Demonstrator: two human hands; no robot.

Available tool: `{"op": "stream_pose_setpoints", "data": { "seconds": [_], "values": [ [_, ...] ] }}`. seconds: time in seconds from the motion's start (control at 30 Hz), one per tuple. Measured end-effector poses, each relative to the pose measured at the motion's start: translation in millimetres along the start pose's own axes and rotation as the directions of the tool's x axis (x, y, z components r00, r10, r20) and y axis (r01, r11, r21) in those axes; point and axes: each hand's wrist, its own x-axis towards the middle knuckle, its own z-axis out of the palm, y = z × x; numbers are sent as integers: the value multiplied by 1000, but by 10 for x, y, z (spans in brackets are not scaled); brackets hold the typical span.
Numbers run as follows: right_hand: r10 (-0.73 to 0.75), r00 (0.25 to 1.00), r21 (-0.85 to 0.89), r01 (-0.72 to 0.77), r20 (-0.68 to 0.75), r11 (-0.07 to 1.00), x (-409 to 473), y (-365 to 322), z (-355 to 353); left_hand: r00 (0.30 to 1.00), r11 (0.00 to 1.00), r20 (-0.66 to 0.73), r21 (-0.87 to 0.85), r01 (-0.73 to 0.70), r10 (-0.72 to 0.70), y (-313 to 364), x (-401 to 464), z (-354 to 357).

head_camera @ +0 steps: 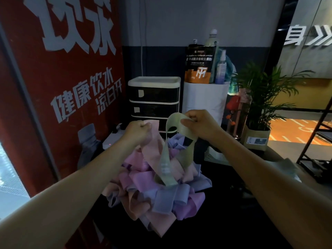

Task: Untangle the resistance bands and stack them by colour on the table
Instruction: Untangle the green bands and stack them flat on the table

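two hands raised over the tangled pile (158,191); left hand (138,133) clenches a pink band (152,150); right hand (199,125) pinches a green band (177,126)

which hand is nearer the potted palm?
Right. The right hand, gripping the green band, is just left of the potted palm; the left hand is farther left.

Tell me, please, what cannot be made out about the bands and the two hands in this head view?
- Head view: the pile of bands overlaps itself, so their number is hidden.
- The table is too dark to show any sorted stacks.
- The fingertips of the left hand and right hand curl out of sight around the pink band and green band.
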Motion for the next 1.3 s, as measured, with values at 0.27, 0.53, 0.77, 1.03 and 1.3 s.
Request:
{"op": "stream_pose_setpoints", "data": {
  "seconds": [0.27,0.53,0.77,1.03,1.3],
  "values": [
    [110,993,224,-97,-51,970,-51,-24,-116,991,569,78,812,-128,111,183,87,-155],
    [72,997,328,-63,-16,943,-66,-72,-181,889,987,428,-72,-145,162,474,-222,273],
    [43,995,455,2,-88,891,-55,-126,-389,837,896,490,-445,0,243,620,-318,295],
    [47,998,516,-61,39,854,-117,-133,-396,779,885,591,-454,106,209,822,-398,241],
    [250,963,451,-270,104,851,-323,-26,-443,848,888,489,-457,49,205,734,-439,305]
  ]
}}
